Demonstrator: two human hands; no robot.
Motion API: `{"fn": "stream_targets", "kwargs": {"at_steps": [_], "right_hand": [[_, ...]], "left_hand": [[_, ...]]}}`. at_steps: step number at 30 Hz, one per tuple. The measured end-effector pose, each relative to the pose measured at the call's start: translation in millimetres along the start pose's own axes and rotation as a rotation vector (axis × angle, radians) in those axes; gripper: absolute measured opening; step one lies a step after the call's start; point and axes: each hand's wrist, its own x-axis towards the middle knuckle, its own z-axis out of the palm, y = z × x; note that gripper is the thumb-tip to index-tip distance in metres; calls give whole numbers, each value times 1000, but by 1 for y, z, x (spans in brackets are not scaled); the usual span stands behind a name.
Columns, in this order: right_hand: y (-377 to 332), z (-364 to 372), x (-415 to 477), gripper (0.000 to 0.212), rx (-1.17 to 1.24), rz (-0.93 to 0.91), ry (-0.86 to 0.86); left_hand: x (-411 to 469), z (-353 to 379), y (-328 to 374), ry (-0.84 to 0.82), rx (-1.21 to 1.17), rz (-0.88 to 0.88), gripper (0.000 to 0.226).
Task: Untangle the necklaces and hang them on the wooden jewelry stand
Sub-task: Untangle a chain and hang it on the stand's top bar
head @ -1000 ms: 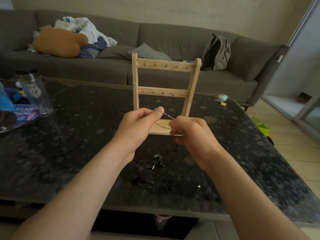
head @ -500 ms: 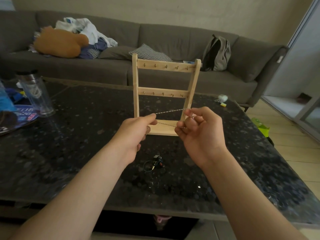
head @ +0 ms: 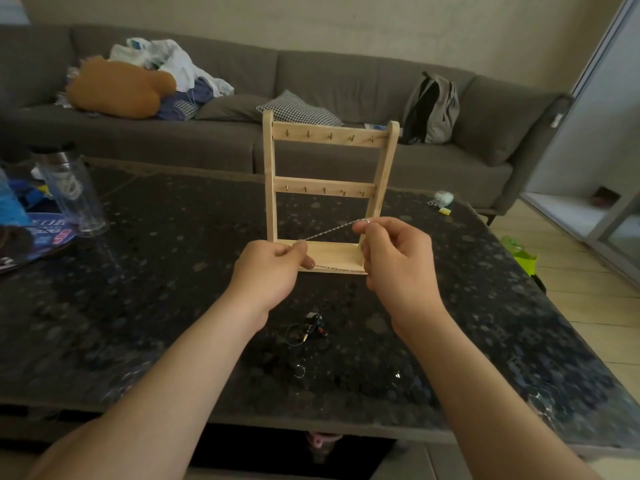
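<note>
My left hand [head: 273, 271] and right hand [head: 398, 259] each pinched a thin silver twisted-chain necklace [head: 329, 231], pulling it taut in the air just in front of the pale wooden jewelry stand [head: 268, 188]. The left fingers [head: 302, 251] were curled shut around the chain at the lower end. The right fingers [head: 375, 226] gripped it between thumb and forefinger at the higher end, so the upper strand slanted up toward my right. A second, finer strand ran level between the two hands lower down, across the front of the stand's base.

Both forearms reached forward from the bottom of the frame and drew closer together toward the hands. The left hand showed its back and the right was turned with its thumb side up.

The stand stood upright on the dark speckled stone counter [head: 156, 271], with two cross rails and five small hooks on each, all ten bare. One more piece, a dark cord necklace with a small black pendant [head: 310, 328], lay in a loose tangle on the counter between my wrists and nearer to me.

One clear plastic tumbler [head: 74, 199] stood at the counter's left. Behind it all ran a long grey fabric sofa [head: 346, 81] carrying one grey backpack [head: 433, 109], one checked pillow [head: 299, 110] and one orange-brown plush cushion [head: 117, 90].
</note>
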Motion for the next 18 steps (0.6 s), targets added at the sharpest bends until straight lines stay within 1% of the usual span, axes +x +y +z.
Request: {"fn": "stream_targets", "kwargs": {"at_steps": [3, 6, 8, 9, 11, 15, 18], "right_hand": [[2, -1, 0, 24, -51, -122, -11], [2, -2, -1, 23, -109, -193, -27], [2, -3, -2, 22, -117, -199, -75], [2, -3, -2, 22, -120, -204, -111], [4, -3, -2, 22, -135, -214, -172], [8, -3, -1, 19, -200, -213, -251], [8, -5, 1, 16, -275, -236, -218]], "left_hand": [[1, -1, -5, -16, 124, 62, 31], [2, 0, -4, 49, 251, 75, 19], [2, 1, -3, 81, 244, 96, 13], [2, 2, -2, 66, 211, 117, 13], [0, 3, 2, -25, 108, 162, 17], [-10, 4, 14, -262, -62, 276, 38], [-14, 8, 18, -339, -139, 274, 35]]}}
